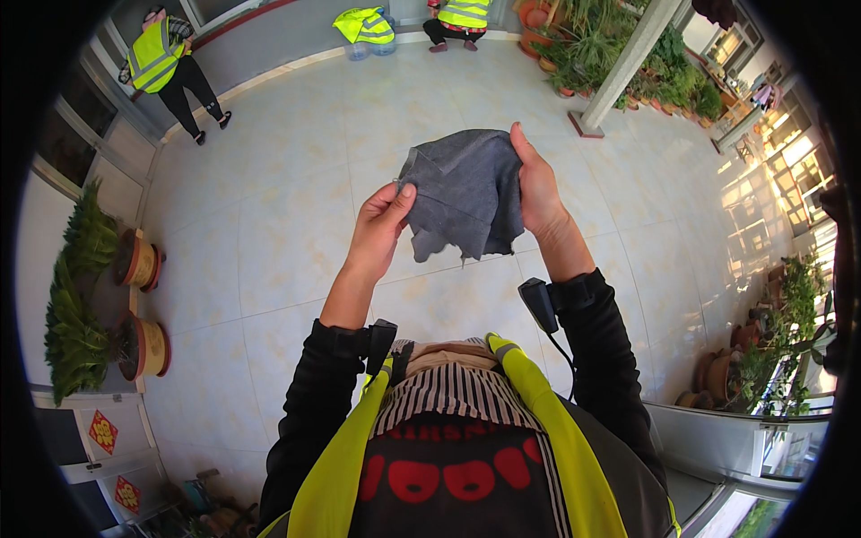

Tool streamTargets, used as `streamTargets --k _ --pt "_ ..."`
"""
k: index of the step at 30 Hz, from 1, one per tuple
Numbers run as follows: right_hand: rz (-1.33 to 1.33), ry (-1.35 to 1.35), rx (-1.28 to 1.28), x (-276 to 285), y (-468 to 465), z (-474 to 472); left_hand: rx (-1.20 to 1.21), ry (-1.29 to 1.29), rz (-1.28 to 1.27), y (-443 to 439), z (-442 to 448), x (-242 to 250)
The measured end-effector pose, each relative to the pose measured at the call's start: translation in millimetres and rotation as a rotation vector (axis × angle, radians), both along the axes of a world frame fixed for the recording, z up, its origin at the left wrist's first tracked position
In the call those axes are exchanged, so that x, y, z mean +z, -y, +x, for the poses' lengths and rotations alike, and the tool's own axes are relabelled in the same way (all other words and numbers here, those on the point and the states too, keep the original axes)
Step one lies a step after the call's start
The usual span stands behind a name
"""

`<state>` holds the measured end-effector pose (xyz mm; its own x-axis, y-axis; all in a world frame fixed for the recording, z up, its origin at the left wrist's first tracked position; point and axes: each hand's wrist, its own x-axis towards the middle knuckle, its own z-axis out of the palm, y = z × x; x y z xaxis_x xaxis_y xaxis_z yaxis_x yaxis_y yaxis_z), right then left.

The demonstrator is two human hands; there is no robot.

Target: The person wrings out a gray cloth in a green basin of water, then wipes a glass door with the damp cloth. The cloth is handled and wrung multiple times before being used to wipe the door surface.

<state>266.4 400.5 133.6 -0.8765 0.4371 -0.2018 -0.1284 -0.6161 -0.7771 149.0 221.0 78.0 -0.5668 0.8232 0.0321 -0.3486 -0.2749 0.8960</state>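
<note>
A dark grey cloth (464, 191) with a ragged lower edge is held up in front of me, above the tiled floor. My left hand (382, 225) pinches its left edge between thumb and fingers. At the cloth's right side is my right hand (540, 191), thumb pointing up along the edge and fingers hidden behind the fabric. Folds run across the cloth, and its lower edge hangs loose between my hands.
Two people in yellow vests (153, 57) (463, 12) are by the far wall. Between them, a yellow vest (363, 25) lies over large plastic bottles (383, 48). A concrete post (625, 67) stands near potted plants (592, 50). More planters (144, 346) line the left wall.
</note>
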Motion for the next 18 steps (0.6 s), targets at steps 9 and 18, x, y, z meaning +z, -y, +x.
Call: streamTargets --k 9,18 --pt "0.775 0.257 -0.184 -30.2 -14.3 -6.4 -0.018 0.176 0.076 8.4 3.0 20.4" --pt "0.973 -0.006 -0.163 -28.1 37.3 -3.9 0.164 0.162 0.165 6.7 12.5 22.7"
